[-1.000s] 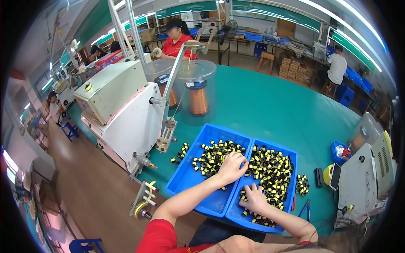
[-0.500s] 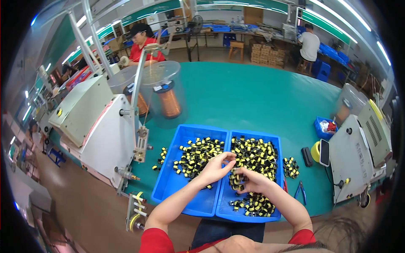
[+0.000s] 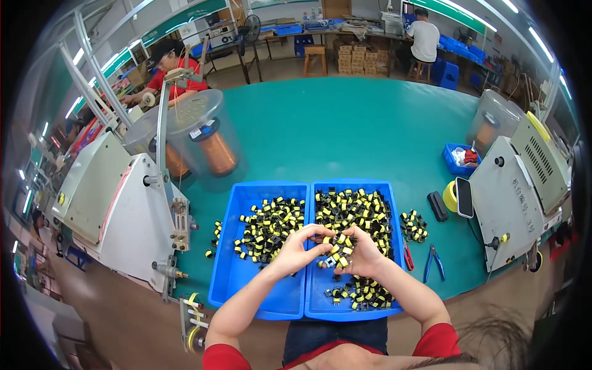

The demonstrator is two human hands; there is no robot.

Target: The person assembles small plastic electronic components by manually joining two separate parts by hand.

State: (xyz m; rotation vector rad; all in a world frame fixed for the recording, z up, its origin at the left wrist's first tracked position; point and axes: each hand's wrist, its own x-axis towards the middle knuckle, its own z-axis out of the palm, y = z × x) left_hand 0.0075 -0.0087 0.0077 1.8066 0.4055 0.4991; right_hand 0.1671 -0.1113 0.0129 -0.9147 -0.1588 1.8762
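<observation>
Two blue trays stand side by side in front of me, the left tray and the right tray. Both hold heaps of small black bobbins wrapped in yellow tape. Above the right tray, my right hand is cupped round several of these bobbins. My left hand reaches over the divide between the trays, its thumb and fingertips closed on a bobbin at the edge of that handful. The fingertips partly hide this piece.
Loose bobbins lie beyond both trays' outer sides. Right of them are red-handled pliers, blue pliers, a black case and a phone. Machines flank the table, a left machine and a right machine. Copper wire spools stand far left.
My right hand has lifted and turned, showing its handful of bobbins. My left fingers have come to it and closed on one. The whole view has shifted slightly.
</observation>
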